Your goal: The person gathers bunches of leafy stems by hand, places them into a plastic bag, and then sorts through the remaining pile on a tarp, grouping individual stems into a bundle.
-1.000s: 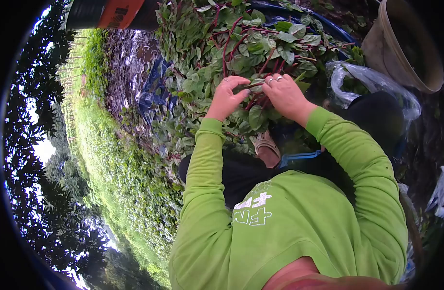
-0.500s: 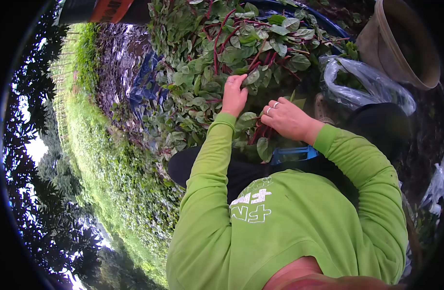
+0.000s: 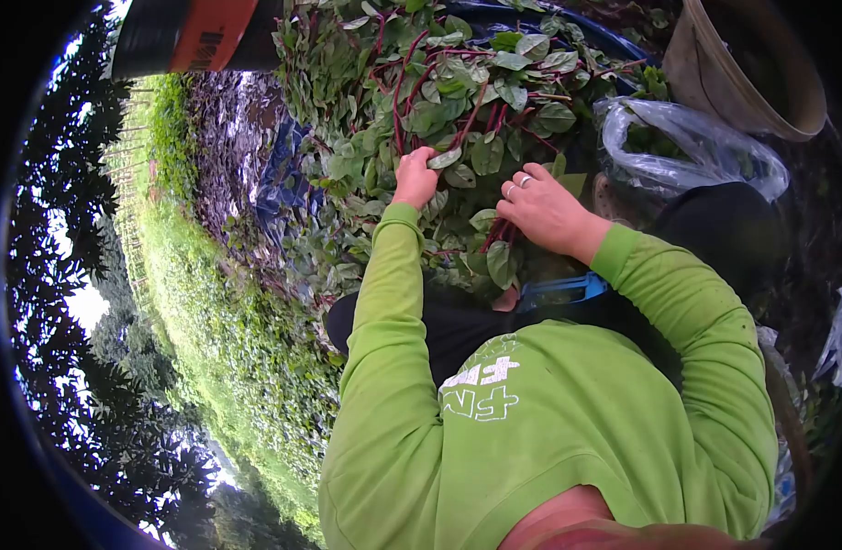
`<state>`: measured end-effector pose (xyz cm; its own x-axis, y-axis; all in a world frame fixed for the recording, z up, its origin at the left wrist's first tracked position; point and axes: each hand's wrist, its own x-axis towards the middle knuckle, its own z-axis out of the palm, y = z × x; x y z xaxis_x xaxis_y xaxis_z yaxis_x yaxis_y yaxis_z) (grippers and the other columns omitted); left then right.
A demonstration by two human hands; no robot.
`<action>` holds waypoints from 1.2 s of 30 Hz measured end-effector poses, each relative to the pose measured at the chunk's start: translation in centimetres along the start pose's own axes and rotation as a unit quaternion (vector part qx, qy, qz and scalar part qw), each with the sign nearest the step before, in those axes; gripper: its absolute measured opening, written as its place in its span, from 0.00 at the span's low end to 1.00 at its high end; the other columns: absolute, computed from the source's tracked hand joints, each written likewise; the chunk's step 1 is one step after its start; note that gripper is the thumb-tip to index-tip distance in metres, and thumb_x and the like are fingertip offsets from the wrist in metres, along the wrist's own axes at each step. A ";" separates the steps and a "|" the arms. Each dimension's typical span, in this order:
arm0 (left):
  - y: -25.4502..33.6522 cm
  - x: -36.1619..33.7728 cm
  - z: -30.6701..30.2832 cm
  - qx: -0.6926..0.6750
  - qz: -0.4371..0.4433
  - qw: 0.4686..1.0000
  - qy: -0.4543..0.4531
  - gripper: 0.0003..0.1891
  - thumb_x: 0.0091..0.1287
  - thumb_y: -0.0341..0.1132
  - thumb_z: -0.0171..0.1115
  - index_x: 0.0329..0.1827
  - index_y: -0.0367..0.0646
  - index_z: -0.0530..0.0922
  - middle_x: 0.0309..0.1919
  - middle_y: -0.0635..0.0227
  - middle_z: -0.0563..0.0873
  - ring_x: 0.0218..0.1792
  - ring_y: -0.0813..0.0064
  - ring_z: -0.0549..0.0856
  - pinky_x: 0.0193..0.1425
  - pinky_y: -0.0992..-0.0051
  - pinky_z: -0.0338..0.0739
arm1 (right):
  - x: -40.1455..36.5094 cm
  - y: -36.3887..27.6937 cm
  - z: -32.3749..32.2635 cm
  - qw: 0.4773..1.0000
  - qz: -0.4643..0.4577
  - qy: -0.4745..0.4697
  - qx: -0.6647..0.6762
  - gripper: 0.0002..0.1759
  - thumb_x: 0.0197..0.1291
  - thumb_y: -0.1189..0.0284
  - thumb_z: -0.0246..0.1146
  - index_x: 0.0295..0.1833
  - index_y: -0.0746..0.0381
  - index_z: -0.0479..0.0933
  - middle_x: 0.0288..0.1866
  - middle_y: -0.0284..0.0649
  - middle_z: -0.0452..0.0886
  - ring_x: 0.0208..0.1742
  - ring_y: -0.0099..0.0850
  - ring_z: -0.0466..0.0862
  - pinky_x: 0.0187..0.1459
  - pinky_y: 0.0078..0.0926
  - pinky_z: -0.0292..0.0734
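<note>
A large heap of leafy greens with dark red stems, looking like Malabar spinach (image 3: pixel 485 101), lies in front of me. My left hand (image 3: pixel 415 178) is at the near side of the heap, thumb and fingers pinched on a leafy stem. To its right, my right hand (image 3: pixel 549 213), with rings on its fingers, is closed round a small bunch of red stems (image 3: pixel 497 233). Leaves of that bunch hang below the fingers, above my lap. Leaves partly hide the left fingertips.
A clear plastic bag (image 3: pixel 678 151) with greens inside stands at the right, before a tilted tan bucket (image 3: pixel 705 73). By my lap is a blue plastic object (image 3: pixel 563 290). A black and orange container (image 3: pixel 201 37) stands at upper left, near a blue sheet (image 3: pixel 288 183).
My left hand has shifted a little left and down along the heap, to a different leafy stem. My right hand keeps its bunch and has barely moved. The view has tilted slightly.
</note>
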<state>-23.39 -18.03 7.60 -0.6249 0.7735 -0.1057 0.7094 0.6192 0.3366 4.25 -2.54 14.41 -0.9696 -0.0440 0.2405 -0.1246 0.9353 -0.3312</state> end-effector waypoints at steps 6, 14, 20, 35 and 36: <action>2.4 -0.6 -5.8 -0.479 -0.101 0.868 -0.083 0.17 0.76 0.28 0.64 0.66 0.40 0.81 0.50 0.74 0.88 0.48 0.80 0.84 0.58 0.77 0.79 | 0.8 -0.8 -0.1 0.999 -0.037 -0.030 -0.002 0.07 0.63 0.70 0.60 0.42 0.58 0.82 0.56 0.38 0.83 0.66 0.36 0.80 0.81 0.54 0.58; 4.3 -2.6 -4.9 -0.522 -0.089 0.823 -0.205 0.16 0.71 0.25 0.68 0.61 0.34 0.85 0.51 0.70 0.91 0.50 0.81 0.87 0.59 0.77 0.80 | 2.3 -0.4 0.7 0.995 -0.084 0.051 -0.023 0.10 0.64 0.68 0.60 0.45 0.59 0.84 0.69 0.42 0.81 0.76 0.38 0.74 0.82 0.55 0.57; 6.0 -4.3 -5.9 -0.476 -0.072 0.814 -0.325 0.19 0.72 0.30 0.71 0.63 0.35 0.85 0.52 0.71 0.91 0.51 0.83 0.86 0.60 0.77 0.80 | 2.7 0.2 0.9 0.991 -0.073 0.102 -0.054 0.09 0.65 0.69 0.59 0.45 0.58 0.83 0.72 0.43 0.79 0.79 0.38 0.72 0.84 0.58 0.52; 7.1 -10.4 -7.4 -0.195 0.036 0.970 -0.143 0.18 0.66 0.25 0.61 0.56 0.43 0.89 0.45 0.49 0.91 0.45 0.53 0.91 0.55 0.64 0.84 | 2.1 -0.4 0.6 0.997 -0.057 -0.006 -0.046 0.05 0.61 0.68 0.61 0.39 0.55 0.81 0.45 0.33 0.80 0.54 0.30 0.80 0.57 0.34 0.70; 6.7 -10.7 -6.8 -0.212 0.010 0.967 -0.142 0.17 0.66 0.25 0.61 0.56 0.43 0.89 0.44 0.49 0.92 0.44 0.54 0.91 0.55 0.64 0.84 | 2.0 -0.7 0.7 0.997 -0.070 -0.012 -0.044 0.05 0.61 0.68 0.61 0.39 0.55 0.81 0.45 0.33 0.80 0.54 0.30 0.80 0.56 0.34 0.70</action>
<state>-14.20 -23.09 17.38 -0.4551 0.8278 -0.3280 0.4846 0.5393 0.6887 2.26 -3.47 14.50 -0.9491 -0.1836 0.2558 -0.2411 0.9463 -0.2153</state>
